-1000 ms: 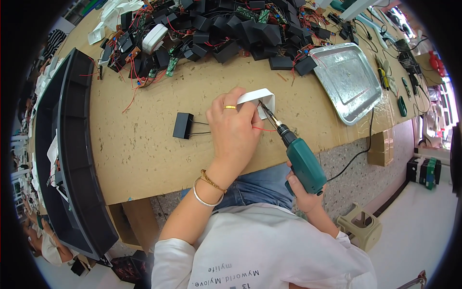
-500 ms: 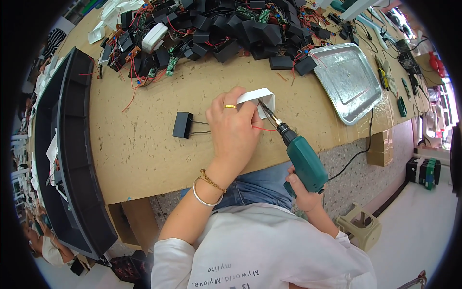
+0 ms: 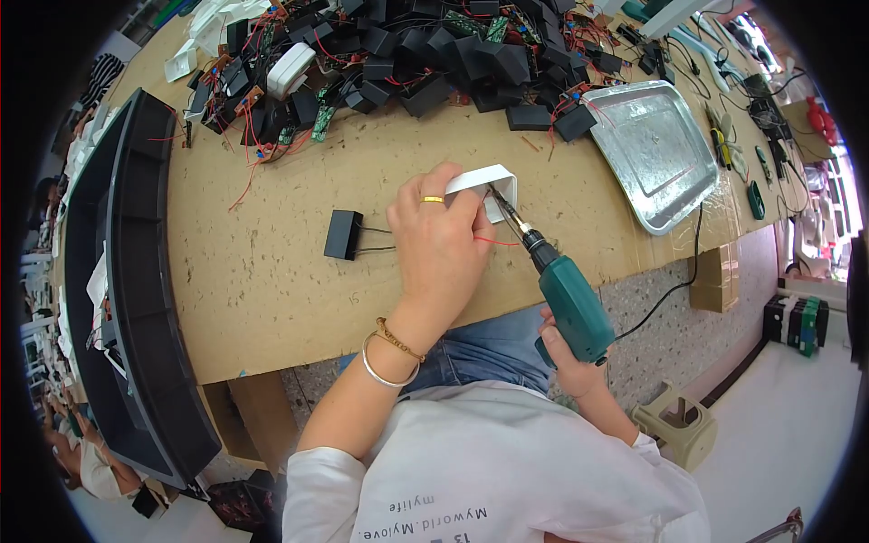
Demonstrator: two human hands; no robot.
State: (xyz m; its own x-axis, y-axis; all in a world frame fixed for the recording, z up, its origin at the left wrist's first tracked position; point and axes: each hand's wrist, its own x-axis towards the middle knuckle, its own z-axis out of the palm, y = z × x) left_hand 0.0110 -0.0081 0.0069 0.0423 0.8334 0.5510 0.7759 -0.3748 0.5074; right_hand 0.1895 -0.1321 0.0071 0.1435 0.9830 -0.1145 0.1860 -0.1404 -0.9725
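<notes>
My left hand [image 3: 442, 242] presses down on a small white plastic housing [image 3: 486, 180] on the brown worktable [image 3: 272, 271]. A gold ring shows on one finger. My right hand [image 3: 568, 360] grips a green electric screwdriver [image 3: 570, 303], and its bit points into the open side of the housing. A thin red wire [image 3: 496, 242] sticks out from under my left hand. Just left of that hand lies a small black block with two wire leads [image 3: 344, 234].
A heap of black modules, circuit boards and red wires [image 3: 425, 54] covers the far side of the table. A metal tray [image 3: 652, 149] lies at the right, with hand tools [image 3: 738, 154] beyond it. A long black bin [image 3: 127, 299] runs along the left edge.
</notes>
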